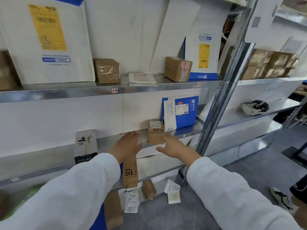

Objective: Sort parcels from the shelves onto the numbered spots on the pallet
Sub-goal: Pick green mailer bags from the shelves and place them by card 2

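On the middle shelf (106,141), before a blue mailer (182,113), stands the box (155,132), its white label and scrawl too blurred to read, my left hand (127,145) flat and loose beside it, my right hand (172,146) spread with fingertips (167,136) perhaps touching its corner, an SF carton (130,174) below.
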Motion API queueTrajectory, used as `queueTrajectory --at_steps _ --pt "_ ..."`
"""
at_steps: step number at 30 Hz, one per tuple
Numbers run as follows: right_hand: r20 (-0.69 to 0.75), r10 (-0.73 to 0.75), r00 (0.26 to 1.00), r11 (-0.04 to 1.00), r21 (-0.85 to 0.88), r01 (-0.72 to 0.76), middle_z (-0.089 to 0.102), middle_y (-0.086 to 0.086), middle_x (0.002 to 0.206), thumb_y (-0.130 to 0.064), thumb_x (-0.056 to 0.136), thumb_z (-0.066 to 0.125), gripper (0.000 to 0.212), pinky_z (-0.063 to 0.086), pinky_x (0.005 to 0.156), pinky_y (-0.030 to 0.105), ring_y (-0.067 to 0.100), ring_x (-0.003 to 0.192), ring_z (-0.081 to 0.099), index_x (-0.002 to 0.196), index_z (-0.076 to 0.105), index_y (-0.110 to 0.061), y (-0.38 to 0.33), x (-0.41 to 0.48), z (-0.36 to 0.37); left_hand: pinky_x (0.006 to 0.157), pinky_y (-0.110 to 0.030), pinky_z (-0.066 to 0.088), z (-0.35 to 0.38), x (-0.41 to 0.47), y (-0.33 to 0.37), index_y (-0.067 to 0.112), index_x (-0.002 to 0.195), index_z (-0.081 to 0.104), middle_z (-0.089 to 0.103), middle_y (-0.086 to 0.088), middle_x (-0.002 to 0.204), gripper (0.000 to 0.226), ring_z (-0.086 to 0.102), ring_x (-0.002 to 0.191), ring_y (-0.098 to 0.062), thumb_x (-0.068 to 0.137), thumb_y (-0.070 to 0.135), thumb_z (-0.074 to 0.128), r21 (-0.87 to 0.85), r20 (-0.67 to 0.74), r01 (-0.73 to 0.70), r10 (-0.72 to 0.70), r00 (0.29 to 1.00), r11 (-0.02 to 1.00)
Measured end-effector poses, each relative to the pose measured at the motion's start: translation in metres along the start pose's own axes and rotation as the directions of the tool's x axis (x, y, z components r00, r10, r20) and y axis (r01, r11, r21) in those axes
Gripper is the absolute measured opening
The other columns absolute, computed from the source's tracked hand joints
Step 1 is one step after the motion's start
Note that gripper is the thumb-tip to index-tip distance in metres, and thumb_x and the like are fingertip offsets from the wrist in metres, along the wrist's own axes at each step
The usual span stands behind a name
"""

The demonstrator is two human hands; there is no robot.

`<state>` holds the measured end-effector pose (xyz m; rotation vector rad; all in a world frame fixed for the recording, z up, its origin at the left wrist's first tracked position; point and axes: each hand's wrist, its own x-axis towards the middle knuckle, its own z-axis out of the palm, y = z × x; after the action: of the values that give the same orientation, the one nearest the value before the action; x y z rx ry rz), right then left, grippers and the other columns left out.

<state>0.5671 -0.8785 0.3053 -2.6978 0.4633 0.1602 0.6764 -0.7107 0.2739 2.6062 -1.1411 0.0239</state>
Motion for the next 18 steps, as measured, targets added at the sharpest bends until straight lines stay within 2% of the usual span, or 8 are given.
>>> queueTrajectory --at_steps 2,4,7,11,13,15,18 --pt "0.031 -0.015 0.999 1.000 0.007 0.015 0.051 0.007 0.134 -0.032 0.093 0.056 0.042 0.045 0.099 0.036 0.025 0.118 0.053 0.131 0.051 -0.014 0.000 0.021 0.002 0.104 -0.033 0.039 0.007 0.017 -0.006 0.015 0.138 0.042 0.046 -0.002 0.140 0.047 0.045 0.127 -0.020 0.096 0.035 0.047 -0.001 0.025 0.028 -0.028 0.999 1.000" --pt "0.075 -0.030 0.997 0.999 0.013 0.029 0.059 0.007 0.119 -0.027 0.092 0.054 0.031 0.049 0.094 0.039 0.025 0.106 0.058 0.119 0.056 -0.013 -0.003 0.045 0.002 0.106 -0.033 0.037 0.012 0.036 -0.014 0.014 0.140 0.040 0.044 -0.002 0.142 0.049 0.042 0.129 -0.020 0.097 0.034 0.046 -0.008 0.037 0.056 -0.056 0.998 0.998" --pt "0.082 -0.052 0.995 0.998 0.024 0.050 0.061 0.001 0.093 -0.035 0.081 0.050 0.025 0.055 0.081 0.045 0.020 0.084 0.060 0.100 0.053 -0.019 0.006 0.089 0.006 0.107 -0.034 0.037 0.020 0.060 -0.020 0.013 0.142 0.037 0.044 -0.003 0.142 0.050 0.041 0.129 -0.020 0.097 0.033 0.045 -0.015 0.047 0.073 -0.072 0.996 0.997" --pt "0.114 -0.077 0.991 0.996 0.051 0.071 0.057 -0.005 0.089 -0.041 0.075 0.047 0.017 0.055 0.079 0.042 0.018 0.082 0.057 0.088 0.047 -0.031 0.033 0.133 0.019 0.106 -0.034 0.038 0.033 0.081 -0.019 0.012 0.141 0.039 0.045 -0.004 0.140 0.048 0.042 0.128 -0.021 0.097 0.032 0.046 -0.022 0.046 0.103 -0.102 0.994 0.994" --pt "0.125 -0.082 0.989 0.995 0.060 0.075 0.056 -0.006 0.090 -0.042 0.074 0.047 0.017 0.055 0.080 0.041 0.018 0.084 0.057 0.088 0.047 -0.034 0.040 0.140 0.022 0.105 -0.034 0.038 0.040 0.083 -0.015 0.011 0.139 0.042 0.046 -0.004 0.140 0.047 0.044 0.127 -0.021 0.097 0.032 0.047 -0.023 0.058 0.125 -0.123 0.991 0.992" --pt "0.144 -0.100 0.985 0.995 0.043 0.095 0.058 -0.005 0.089 -0.039 0.076 0.050 0.017 0.055 0.081 0.042 0.018 0.083 0.058 0.090 0.050 -0.029 0.042 0.145 0.022 0.105 -0.034 0.039 0.042 0.082 -0.015 0.012 0.138 0.042 0.046 -0.004 0.140 0.047 0.044 0.127 -0.021 0.097 0.032 0.048 -0.012 0.059 0.146 -0.145 0.988 0.989" --pt "0.134 -0.145 0.980 0.989 0.046 0.140 0.062 -0.003 0.102 -0.041 0.080 0.057 0.038 0.054 0.084 0.039 0.019 0.090 0.060 0.113 0.054 -0.023 0.032 0.146 0.016 0.105 -0.035 0.039 0.036 0.077 -0.022 0.012 0.140 0.040 0.046 -0.004 0.139 0.049 0.044 0.127 -0.021 0.096 0.033 0.047 -0.017 0.026 0.213 -0.213 0.977 0.977"
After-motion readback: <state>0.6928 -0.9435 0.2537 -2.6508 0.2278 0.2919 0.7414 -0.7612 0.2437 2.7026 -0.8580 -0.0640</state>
